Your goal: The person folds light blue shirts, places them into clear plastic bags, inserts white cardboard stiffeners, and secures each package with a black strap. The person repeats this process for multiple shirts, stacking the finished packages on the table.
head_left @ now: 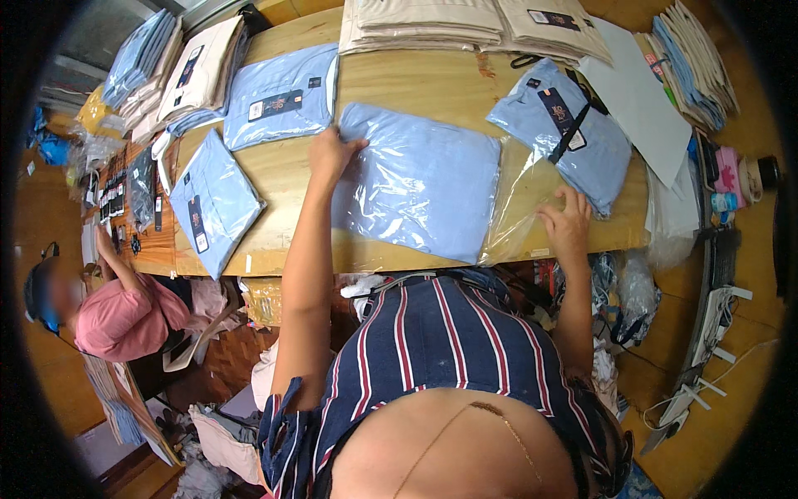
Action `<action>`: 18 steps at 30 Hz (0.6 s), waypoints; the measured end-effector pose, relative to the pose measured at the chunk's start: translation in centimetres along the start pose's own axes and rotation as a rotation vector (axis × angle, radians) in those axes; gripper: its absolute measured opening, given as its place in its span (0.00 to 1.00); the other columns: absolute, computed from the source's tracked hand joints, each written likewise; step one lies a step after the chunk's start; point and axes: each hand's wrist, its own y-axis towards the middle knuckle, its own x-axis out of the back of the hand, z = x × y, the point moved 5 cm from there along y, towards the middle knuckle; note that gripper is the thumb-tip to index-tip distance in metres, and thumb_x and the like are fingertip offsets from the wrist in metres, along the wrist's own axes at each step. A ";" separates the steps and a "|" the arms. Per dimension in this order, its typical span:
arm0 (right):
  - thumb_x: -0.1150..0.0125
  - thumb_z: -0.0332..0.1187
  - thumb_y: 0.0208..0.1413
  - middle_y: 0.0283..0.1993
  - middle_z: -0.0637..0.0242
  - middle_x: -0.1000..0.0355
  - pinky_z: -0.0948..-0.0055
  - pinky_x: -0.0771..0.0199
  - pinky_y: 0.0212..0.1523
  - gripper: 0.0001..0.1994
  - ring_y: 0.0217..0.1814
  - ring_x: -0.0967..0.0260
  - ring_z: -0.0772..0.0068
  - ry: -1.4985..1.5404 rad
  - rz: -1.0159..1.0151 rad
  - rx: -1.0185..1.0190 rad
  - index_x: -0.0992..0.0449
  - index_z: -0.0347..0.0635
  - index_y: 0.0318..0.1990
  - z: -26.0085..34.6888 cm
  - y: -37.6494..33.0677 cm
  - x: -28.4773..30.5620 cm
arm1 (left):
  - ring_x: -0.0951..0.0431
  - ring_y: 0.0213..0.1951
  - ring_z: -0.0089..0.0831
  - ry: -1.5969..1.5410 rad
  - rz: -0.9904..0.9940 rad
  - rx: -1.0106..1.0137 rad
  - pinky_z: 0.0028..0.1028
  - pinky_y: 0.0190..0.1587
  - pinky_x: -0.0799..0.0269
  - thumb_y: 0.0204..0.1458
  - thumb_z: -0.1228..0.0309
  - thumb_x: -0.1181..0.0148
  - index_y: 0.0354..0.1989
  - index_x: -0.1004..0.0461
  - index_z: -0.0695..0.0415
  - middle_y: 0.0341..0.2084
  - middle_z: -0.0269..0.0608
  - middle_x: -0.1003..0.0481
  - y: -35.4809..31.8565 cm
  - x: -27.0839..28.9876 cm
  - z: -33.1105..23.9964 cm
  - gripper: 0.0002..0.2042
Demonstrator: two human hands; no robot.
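A folded light-blue garment in a clear plastic bag [420,179] lies in front of me on the wooden table. My left hand [331,155] grips the bag's upper left edge, its thumb over the plastic. From the bag's right side a clear, unfilled flap [517,200] spreads over the wood. At the flap's outer edge is my right hand [568,223], fingers bent but apart. Just beyond it rests another bagged blue garment [611,154] with a dark tag and a black strap across it. To my left lie a bagged blue garment [214,204] set diagonally and another bagged one [281,96].
Stacks of beige garments [424,25] stand along the table's [399,75] far edge, with more blue and beige piles [141,71] at far left. White sheets [640,91] lie at right. A seated person in pink [125,312] works at the left end beside dark tags [112,195].
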 end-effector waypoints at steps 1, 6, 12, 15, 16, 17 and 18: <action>0.49 0.29 0.40 0.40 0.64 0.41 0.64 0.47 0.45 0.08 0.46 0.45 0.62 -0.011 0.004 -0.026 0.25 0.49 0.28 -0.9 0.1 -0.3 | 0.27 0.28 0.37 -0.123 0.060 0.018 0.31 0.31 0.34 0.33 0.59 0.37 0.29 0.31 0.65 0.22 0.49 0.28 -0.4 -0.1 0.8 0.21; 0.51 0.28 0.40 0.40 0.64 0.40 0.65 0.46 0.46 0.09 0.46 0.45 0.62 -0.002 -0.053 -0.055 0.26 0.46 0.29 -1.5 0.8 -1.2 | 0.33 0.22 0.21 -0.923 0.291 0.240 0.19 0.25 0.37 0.44 0.72 0.46 0.29 0.29 0.62 0.21 0.33 0.31 -3.8 0.8 6.7 0.07; 0.53 0.27 0.40 0.44 0.64 0.36 0.64 0.48 0.52 0.09 0.50 0.43 0.64 0.143 -0.009 0.480 0.28 0.43 0.30 8.1 3.3 -0.4 | 0.35 0.18 0.18 -0.750 -0.025 0.253 0.18 0.21 0.40 0.46 0.75 0.50 0.30 0.32 0.63 0.20 0.35 0.31 -7.5 1.2 10.4 0.05; 0.53 0.26 0.40 0.43 0.66 0.34 0.63 0.50 0.53 0.10 0.49 0.41 0.65 0.096 0.135 0.585 0.28 0.43 0.31 8.3 3.5 -1.2 | 0.36 0.17 0.18 -0.645 -0.130 0.344 0.18 0.18 0.42 0.49 0.73 0.53 0.31 0.35 0.62 0.18 0.36 0.31 -8.7 1.7 10.5 0.06; 0.54 0.26 0.40 0.42 0.67 0.33 0.62 0.51 0.53 0.10 0.49 0.41 0.65 0.069 0.156 0.565 0.28 0.43 0.32 7.6 3.8 -1.6 | 0.36 0.17 0.18 -0.647 -0.177 0.344 0.18 0.18 0.43 0.49 0.72 0.52 0.32 0.35 0.62 0.18 0.36 0.31 -9.0 2.0 10.8 0.06; 0.54 0.26 0.41 0.40 0.67 0.32 0.64 0.48 0.51 0.10 0.46 0.39 0.66 0.125 0.215 0.452 0.28 0.43 0.32 6.4 4.4 -2.2 | 0.36 0.17 0.18 -0.649 -0.223 0.344 0.18 0.18 0.43 0.49 0.72 0.52 0.32 0.35 0.62 0.17 0.36 0.31 -9.2 2.4 11.0 0.07; 0.55 0.26 0.42 0.38 0.67 0.31 0.65 0.45 0.49 0.10 0.44 0.37 0.66 0.183 0.278 0.336 0.28 0.42 0.33 5.1 4.8 -2.9 | 0.36 0.17 0.18 -0.647 -0.266 0.346 0.18 0.17 0.43 0.48 0.71 0.51 0.32 0.34 0.62 0.17 0.36 0.31 -9.6 2.8 11.2 0.07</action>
